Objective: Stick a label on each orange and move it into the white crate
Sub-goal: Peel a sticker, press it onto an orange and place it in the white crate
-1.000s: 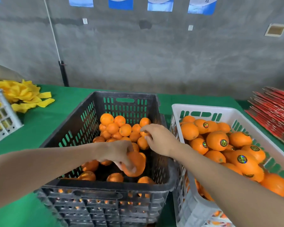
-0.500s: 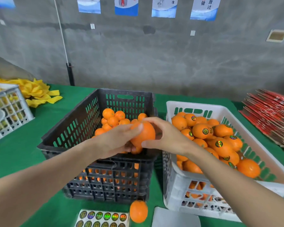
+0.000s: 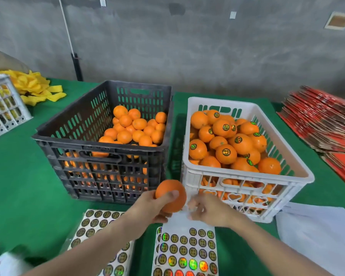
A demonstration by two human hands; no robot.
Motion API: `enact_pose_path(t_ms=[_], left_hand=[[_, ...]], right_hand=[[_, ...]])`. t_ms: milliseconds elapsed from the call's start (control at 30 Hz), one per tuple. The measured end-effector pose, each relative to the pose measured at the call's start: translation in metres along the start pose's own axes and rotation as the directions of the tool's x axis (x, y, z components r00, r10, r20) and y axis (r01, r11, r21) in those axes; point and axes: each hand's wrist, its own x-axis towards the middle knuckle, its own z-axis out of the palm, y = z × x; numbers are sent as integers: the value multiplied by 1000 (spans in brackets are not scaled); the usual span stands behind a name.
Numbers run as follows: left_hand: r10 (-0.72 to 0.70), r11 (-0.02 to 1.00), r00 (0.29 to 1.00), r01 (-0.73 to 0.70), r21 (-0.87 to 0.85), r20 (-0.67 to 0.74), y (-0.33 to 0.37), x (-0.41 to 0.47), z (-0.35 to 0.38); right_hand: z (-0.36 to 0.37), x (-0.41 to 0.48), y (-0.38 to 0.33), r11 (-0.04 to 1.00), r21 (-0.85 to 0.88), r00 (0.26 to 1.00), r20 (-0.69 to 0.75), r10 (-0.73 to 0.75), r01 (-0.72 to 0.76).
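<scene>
Orange [image 3: 170, 195]: round, so no long axis can be read; no stem end or label is made out on the exposed face. Hidden or unclear: left label sheet [image 3: 92, 222] is partly covered by the left forearm, the orange's lower left is covered by the left hand [image 3: 147, 206], the right hand [image 3: 209, 211] fingertips are blurred, and the second sheet [image 3: 187, 248] is cut off at the frame bottom. The orange is gripped by the left hand, thumb across its front, and held above the table [image 3: 18, 176] near edge, about midway, in front of the gap between black crate [image 3: 68, 143] and white crate [image 3: 227, 103]. The right hand is held just right of the orange; contact or a pinched label cannot be told.
</scene>
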Motion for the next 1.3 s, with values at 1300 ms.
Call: enact_pose_path(t_ms=[1300], left_hand=[[-113,989,992,118,-85,61,-35,44,-9]], right_hand=[[60,48,32,967,-236,970,-241,38,-97]])
